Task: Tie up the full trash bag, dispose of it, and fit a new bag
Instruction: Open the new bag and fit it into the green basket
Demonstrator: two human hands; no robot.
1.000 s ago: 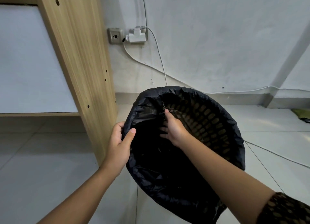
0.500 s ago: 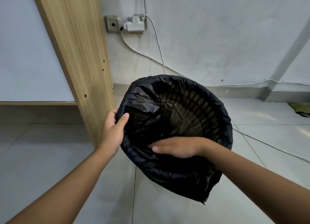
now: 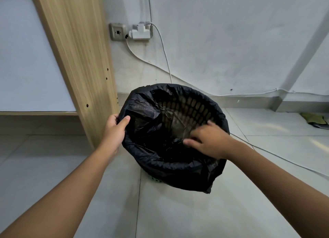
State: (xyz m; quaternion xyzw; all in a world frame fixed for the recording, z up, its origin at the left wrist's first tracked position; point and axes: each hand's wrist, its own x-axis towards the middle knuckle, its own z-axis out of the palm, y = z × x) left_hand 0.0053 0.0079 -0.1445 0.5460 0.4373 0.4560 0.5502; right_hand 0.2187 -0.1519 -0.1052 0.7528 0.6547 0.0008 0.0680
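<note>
A round slotted waste basket [image 3: 194,107] stands on the tiled floor with a thin black trash bag [image 3: 160,159] draped inside it and folded over its rim. My left hand [image 3: 114,129] grips the bag's edge at the basket's left rim, thumb on the inside. My right hand [image 3: 207,139] reaches over the near right rim with its fingers curled on the bag's inner plastic; it is blurred, so whether it pinches the plastic is unclear. A green bit of the basket [image 3: 156,180] peeks out under the bag's skirt.
A wooden furniture panel [image 3: 76,56] rises just left of the basket. On the wall behind are a socket [image 3: 117,32] and a white adapter [image 3: 141,31], with white cables [image 3: 164,54] running down and along the floor at the right. A dark rag [image 3: 315,120] lies far right.
My right hand has moved from the near front rim to the right side of the basket and curled onto the bag. The left hand keeps its grip on the left rim.
</note>
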